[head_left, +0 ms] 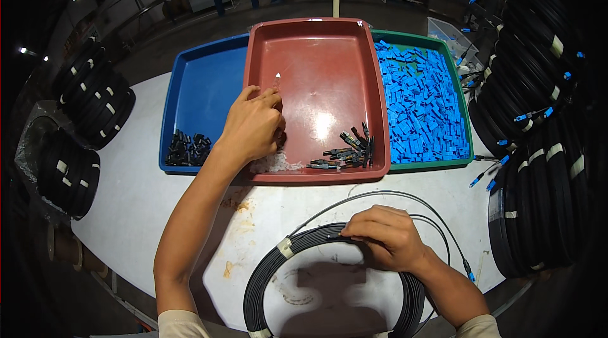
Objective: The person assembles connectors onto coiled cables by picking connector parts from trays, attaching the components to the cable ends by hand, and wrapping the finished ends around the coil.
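Observation:
My left hand [256, 119] is over the left side of the red tray [304, 178], fingers curled down and together. Whatever they hold is hidden. A small clear pointed piece [277, 78] shows just beyond the fingers; I cannot tell whether they touch it. Small whitish clear pieces [278, 162] lie in the tray's near left corner, below the hand. My right hand [386, 236] pinches a black cable end at the top of a coil of black cable [259, 278], bound with pale tape. From the coil a loose strand loops right to a blue connector [468, 269].
Several black and metallic connector parts [348, 151] lie in the red tray. A blue tray [202, 84] at left holds small black pieces [188, 148]; a green tray [470, 141] at right holds many blue connector housings [421, 110]. Cable coils are stacked left [95, 97] and right [544, 198].

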`<state>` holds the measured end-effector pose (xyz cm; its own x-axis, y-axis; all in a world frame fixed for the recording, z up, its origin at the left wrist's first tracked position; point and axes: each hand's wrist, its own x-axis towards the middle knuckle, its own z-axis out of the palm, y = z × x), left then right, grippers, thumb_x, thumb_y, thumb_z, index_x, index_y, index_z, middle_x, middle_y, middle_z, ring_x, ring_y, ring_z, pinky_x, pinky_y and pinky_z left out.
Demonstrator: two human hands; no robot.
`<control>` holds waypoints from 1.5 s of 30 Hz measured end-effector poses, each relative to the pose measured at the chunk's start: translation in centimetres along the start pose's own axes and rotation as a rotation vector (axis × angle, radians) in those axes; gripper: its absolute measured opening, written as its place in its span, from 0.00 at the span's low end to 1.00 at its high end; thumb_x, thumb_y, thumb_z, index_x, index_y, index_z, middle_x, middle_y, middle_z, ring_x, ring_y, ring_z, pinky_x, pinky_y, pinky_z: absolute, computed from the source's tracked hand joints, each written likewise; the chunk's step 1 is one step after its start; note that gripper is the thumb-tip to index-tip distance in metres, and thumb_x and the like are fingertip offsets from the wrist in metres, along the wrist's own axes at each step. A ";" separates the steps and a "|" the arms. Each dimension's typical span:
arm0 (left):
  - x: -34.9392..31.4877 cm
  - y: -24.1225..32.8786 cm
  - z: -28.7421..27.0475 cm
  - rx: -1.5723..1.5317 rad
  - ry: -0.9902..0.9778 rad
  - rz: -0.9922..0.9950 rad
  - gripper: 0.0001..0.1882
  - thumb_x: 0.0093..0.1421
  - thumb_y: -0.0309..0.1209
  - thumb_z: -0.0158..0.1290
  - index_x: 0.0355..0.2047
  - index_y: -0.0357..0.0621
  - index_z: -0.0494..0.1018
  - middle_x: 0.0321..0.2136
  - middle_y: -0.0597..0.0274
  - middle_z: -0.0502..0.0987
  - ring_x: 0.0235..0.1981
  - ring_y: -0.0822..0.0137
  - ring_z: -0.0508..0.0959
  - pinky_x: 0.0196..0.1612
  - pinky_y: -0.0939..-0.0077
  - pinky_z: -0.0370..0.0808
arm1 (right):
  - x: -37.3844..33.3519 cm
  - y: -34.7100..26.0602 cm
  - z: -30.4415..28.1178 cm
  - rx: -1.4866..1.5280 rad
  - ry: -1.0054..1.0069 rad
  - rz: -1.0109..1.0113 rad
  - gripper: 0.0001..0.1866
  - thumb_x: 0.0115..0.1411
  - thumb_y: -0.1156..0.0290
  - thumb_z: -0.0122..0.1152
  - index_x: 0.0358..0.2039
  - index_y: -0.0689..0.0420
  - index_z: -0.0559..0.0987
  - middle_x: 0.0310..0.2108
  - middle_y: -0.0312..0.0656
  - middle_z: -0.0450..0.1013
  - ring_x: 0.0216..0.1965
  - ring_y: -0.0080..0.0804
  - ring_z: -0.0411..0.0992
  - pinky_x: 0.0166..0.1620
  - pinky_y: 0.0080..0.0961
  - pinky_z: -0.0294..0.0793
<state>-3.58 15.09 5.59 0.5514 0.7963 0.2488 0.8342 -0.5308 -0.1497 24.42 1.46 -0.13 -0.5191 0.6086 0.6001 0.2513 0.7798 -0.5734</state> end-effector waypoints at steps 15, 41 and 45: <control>-1.5 0.2 3.2 0.060 0.117 -0.043 0.06 0.50 0.26 0.59 0.29 0.39 0.81 0.42 0.60 0.79 0.62 0.57 0.71 0.66 0.54 0.61 | 0.3 -0.4 -0.2 -0.025 -0.036 0.012 0.16 0.43 0.87 0.61 0.35 0.60 0.83 0.32 0.41 0.78 0.28 0.38 0.76 0.33 0.30 0.76; -9.6 12.4 0.6 -1.484 0.354 -0.255 0.17 0.59 0.21 0.63 0.49 0.32 0.77 0.39 0.52 0.84 0.43 0.67 0.84 0.49 0.76 0.80 | 0.1 -0.6 0.3 0.025 0.281 0.014 0.12 0.53 0.88 0.58 0.37 0.62 0.81 0.33 0.47 0.77 0.34 0.41 0.77 0.37 0.32 0.75; -9.7 12.8 1.0 -1.438 0.407 -0.211 0.21 0.58 0.20 0.63 0.53 0.31 0.74 0.40 0.49 0.84 0.45 0.64 0.84 0.48 0.75 0.80 | -0.2 -0.5 0.0 0.016 0.247 0.024 0.17 0.50 0.92 0.54 0.38 0.63 0.81 0.34 0.46 0.77 0.34 0.36 0.77 0.38 0.28 0.78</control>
<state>1.79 0.86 0.35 0.1844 0.8877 0.4219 0.0395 -0.4356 0.8993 24.39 0.95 0.00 -0.2973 0.6456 0.7035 0.2473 0.7637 -0.5963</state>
